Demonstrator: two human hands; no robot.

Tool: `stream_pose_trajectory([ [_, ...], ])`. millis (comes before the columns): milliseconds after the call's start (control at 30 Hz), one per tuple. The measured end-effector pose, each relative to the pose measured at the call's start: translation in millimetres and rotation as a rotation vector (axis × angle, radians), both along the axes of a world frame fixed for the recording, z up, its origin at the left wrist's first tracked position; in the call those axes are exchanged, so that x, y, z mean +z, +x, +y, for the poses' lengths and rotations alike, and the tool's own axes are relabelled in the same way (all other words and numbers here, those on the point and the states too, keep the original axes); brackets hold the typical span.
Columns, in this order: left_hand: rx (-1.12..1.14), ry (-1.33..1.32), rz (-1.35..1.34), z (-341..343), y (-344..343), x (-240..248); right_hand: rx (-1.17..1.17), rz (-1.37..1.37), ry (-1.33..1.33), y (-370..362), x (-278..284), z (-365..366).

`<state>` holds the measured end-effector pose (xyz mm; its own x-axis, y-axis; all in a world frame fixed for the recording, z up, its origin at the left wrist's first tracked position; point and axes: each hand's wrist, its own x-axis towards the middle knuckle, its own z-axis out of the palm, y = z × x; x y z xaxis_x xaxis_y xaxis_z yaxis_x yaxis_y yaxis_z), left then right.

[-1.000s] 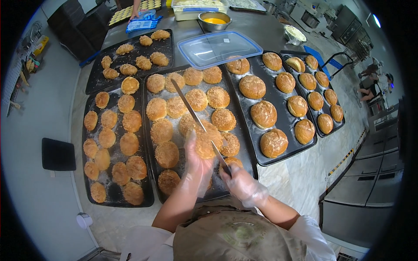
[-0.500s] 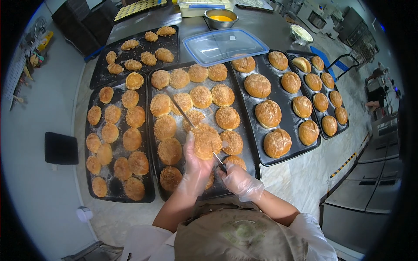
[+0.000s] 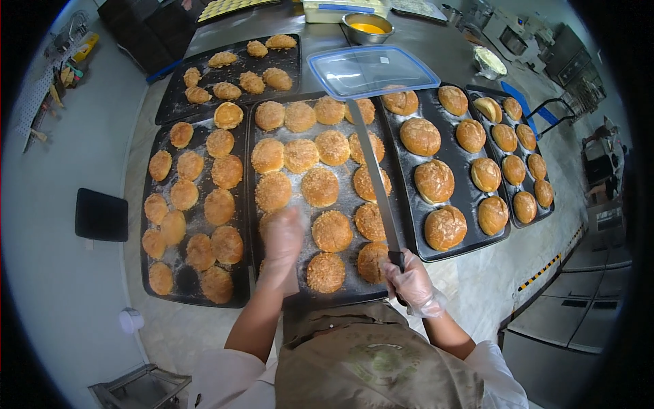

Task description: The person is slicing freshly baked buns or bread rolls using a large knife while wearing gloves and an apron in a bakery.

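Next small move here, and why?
Probably close the clear-gloved left hand on the round, golden, crumb-topped bun it partly hides: that one is nearest, though blur masks any grip. The clear-gloved right hand holds the long, black-handled metal knife pointing away, blade well right of that bun, so access looks unobstructed.

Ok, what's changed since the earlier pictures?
The left hand has released its bun, apparently back on the middle tray, and moved left, blurred, over its left column. The knife is clear, its blade swung rightward. The right hand still grips it; the lid stayed put.
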<state>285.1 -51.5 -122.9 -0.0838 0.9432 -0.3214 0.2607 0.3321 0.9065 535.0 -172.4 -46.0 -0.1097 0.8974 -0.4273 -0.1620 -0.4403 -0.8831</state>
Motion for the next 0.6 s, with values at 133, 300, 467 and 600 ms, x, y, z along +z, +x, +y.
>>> stream_pose_trajectory([
  [133, 0.320, 0.040, 0.003, 11.2, -36.7, 33.9, 0.096, 0.237, 0.038, -34.8, -1.4, 34.8],
  [300, 0.041, -0.287, 0.296, 19.8, -67.1, -17.7, 0.033, 0.325, -0.040, -118.1, -59.4, 92.3],
  [467, 0.053, -0.519, 0.155, 31.8, -36.1, 12.1, -0.160, 0.223, 0.049, -148.2, -111.5, 108.4],
  [600, 0.270, -0.337, -0.494, 9.3, -15.1, 32.3, -0.268, 0.414, -0.073, -140.3, -98.4, 104.5],
])
